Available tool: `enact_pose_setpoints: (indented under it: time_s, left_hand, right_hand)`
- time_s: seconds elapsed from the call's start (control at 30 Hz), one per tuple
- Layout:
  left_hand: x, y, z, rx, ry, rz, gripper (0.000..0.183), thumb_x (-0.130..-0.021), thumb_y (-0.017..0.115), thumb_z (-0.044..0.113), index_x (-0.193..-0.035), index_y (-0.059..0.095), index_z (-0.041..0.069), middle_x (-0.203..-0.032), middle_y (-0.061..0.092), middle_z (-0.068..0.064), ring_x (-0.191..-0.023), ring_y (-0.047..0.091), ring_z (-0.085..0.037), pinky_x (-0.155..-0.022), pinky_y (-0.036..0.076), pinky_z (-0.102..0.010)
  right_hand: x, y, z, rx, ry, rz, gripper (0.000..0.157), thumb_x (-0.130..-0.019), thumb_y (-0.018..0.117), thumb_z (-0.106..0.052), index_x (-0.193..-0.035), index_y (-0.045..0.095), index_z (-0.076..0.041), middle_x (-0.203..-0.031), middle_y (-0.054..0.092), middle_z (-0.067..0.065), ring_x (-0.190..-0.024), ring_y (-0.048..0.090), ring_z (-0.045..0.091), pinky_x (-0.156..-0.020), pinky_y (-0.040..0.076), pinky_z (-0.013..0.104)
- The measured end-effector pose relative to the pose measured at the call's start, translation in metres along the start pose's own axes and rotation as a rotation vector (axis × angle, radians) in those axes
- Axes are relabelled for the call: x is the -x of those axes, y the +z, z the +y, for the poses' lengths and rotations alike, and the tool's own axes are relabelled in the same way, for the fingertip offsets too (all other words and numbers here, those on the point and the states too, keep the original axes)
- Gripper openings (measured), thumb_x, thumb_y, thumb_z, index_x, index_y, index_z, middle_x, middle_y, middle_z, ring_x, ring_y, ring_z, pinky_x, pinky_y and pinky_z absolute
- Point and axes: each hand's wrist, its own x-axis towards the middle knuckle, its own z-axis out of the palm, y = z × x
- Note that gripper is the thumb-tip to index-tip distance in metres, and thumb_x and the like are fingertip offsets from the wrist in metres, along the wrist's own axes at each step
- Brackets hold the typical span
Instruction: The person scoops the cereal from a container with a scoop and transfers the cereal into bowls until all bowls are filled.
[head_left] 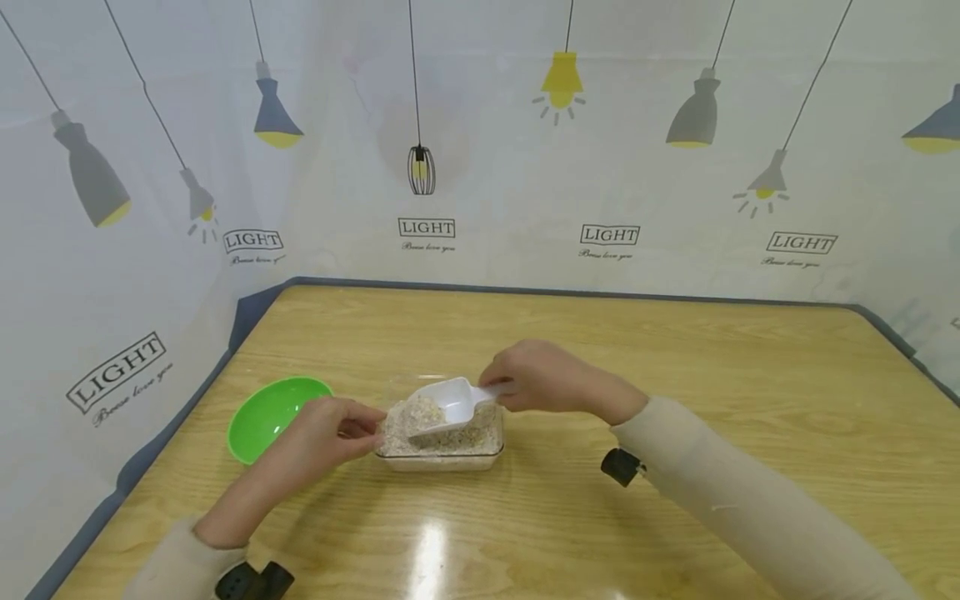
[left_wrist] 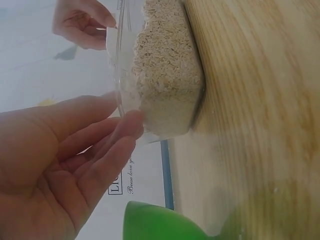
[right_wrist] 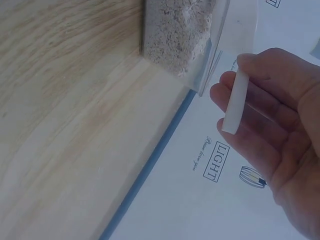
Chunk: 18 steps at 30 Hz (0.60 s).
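A clear rectangular container (head_left: 442,463) full of rolled oats (head_left: 483,432) stands on the wooden table. My left hand (head_left: 322,429) pinches its left end, thumb at the rim and fingertips against the end wall (left_wrist: 167,122) in the left wrist view. Over the oats, my right hand (head_left: 536,375) holds a white scoop (head_left: 457,400) by its handle (right_wrist: 236,102), between thumb and fingers. The scoop is tilted down to the left, with a heap of oats at its mouth. Behind my left wrist sits a green bowl (head_left: 258,421), partly hidden by that hand.
The wooden table (head_left: 675,358) reaches back to a dark blue edge strip (head_left: 480,291). A pale curtain (head_left: 495,183) printed with lamps hangs behind it and along both sides. Dark straps with camera parts (head_left: 621,467) are on both wrists.
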Motion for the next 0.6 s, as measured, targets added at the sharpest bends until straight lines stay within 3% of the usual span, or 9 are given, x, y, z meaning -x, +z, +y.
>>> enact_pose_setpoints:
  time_s: [0.13, 0.6]
  left_hand:
    - [0.001, -0.001, -0.001, -0.013, -0.01, -0.001, 0.027, -0.084, 0.069, 0.01, -0.107, 0.067, -0.004, -0.093, 0.068, -0.008, -0.079, 0.064, -0.015, -0.069, 0.054, -0.025]
    - [0.008, -0.015, -0.008, 0.008, -0.014, 0.035, 0.028, -0.084, 0.068, 0.008, -0.108, 0.066, -0.005, -0.093, 0.067, -0.009, -0.08, 0.064, -0.018, -0.064, 0.053, -0.023]
  right_hand:
    - [0.003, -0.001, 0.002, -0.013, 0.017, 0.019, 0.018, -0.083, 0.066, -0.007, -0.1, 0.071, -0.005, -0.092, 0.069, 0.003, -0.079, 0.063, 0.012, -0.071, 0.051, 0.024]
    - [0.006, -0.009, 0.003, -0.045, 0.002, 0.081, 0.02, -0.082, 0.068, -0.006, -0.101, 0.071, -0.003, -0.092, 0.069, 0.004, -0.074, 0.061, 0.009, -0.067, 0.05, 0.023]
